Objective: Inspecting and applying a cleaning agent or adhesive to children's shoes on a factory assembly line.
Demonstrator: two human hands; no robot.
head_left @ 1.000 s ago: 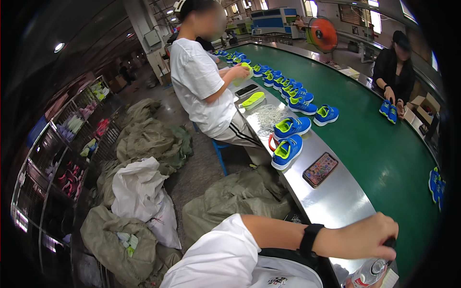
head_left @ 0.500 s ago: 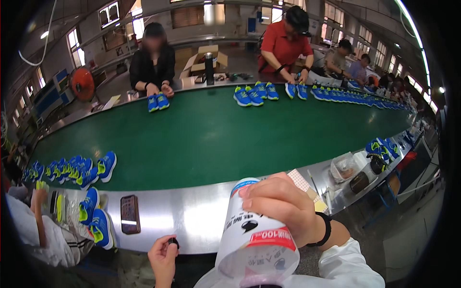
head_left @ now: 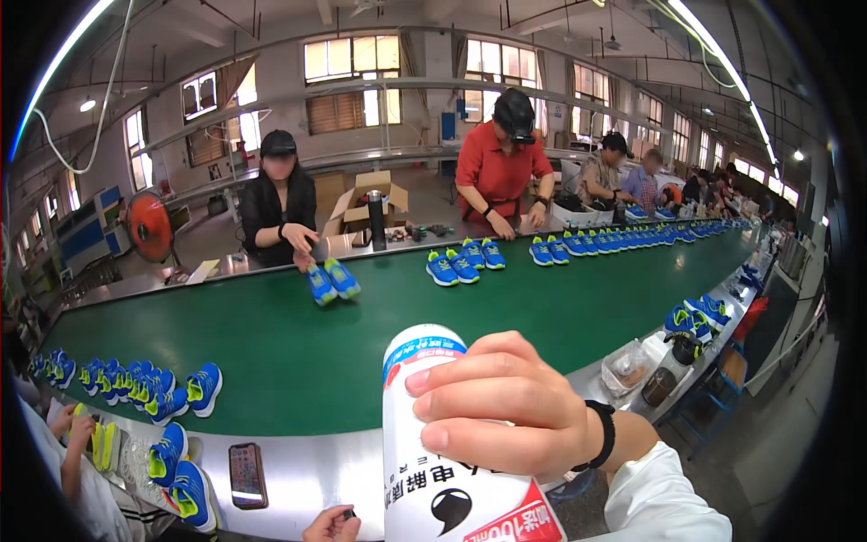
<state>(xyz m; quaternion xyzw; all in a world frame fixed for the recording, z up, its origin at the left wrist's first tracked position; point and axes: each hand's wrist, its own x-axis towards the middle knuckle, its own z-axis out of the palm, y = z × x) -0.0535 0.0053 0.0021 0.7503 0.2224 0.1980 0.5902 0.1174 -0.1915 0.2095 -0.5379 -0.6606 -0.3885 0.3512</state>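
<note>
My right hand [head_left: 510, 406] is wrapped round a large white plastic bottle [head_left: 411, 470] with blue and red printing. The bottle stands tilted close in front of me, its base pointing away and its mouth end below the lower edge, out of sight. Low in the middle, my left hand [head_left: 330, 527] pinches a small black cap [head_left: 349, 513]; most of this hand is cut off. A phone [head_left: 247, 474] lies on the metal ledge to its left, beside a pair of blue sneakers [head_left: 191, 492] with lime lining.
A green conveyor belt [head_left: 271, 343] runs across, carrying rows of blue sneakers [head_left: 623, 239]. Co-workers stand along its far side; another person's hands [head_left: 77, 425] are at the left. A plastic container [head_left: 632, 366] and a dark jug [head_left: 664, 379] stand at the right.
My view has tilted upward. The bottle and my right hand have shifted, with its base now nearer upright. Across the belt, the person in black has moved a sneaker pair; the person in red has released theirs.
</note>
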